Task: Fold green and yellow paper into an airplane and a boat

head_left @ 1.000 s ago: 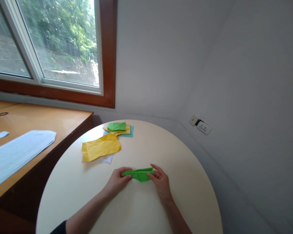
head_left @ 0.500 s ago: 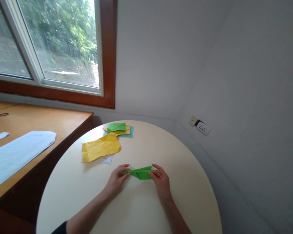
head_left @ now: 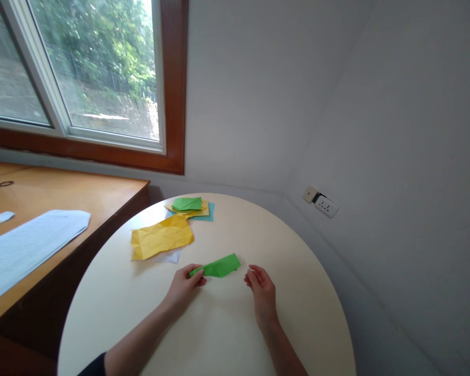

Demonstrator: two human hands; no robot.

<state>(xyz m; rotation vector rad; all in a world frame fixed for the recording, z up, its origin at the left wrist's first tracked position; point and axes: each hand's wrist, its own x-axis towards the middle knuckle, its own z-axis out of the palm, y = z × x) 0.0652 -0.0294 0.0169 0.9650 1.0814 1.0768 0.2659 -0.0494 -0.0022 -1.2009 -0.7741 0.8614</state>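
Observation:
A folded piece of green paper (head_left: 221, 266) is pinched at its left end by my left hand (head_left: 186, 284), thumb on top. The paper tilts up toward the right over the round table, and its right end is free. My right hand (head_left: 261, 292) is a short way to the right, apart from the paper. Its fingers are curled with the tips slightly apart, and nothing shows between them.
On the round white table (head_left: 297, 313), a creased yellow sheet (head_left: 162, 237) overlaps a white paper (head_left: 170, 256). Behind it lies a stack with folded green paper (head_left: 187, 203) on top. A wooden desk (head_left: 113, 193) at left holds pale-blue paper (head_left: 35, 248) and scissors (head_left: 0, 185).
My right hand has let go of the green paper and moved slightly right. The paper's free end has swung upward and turned its flat face toward me, still in my left hand.

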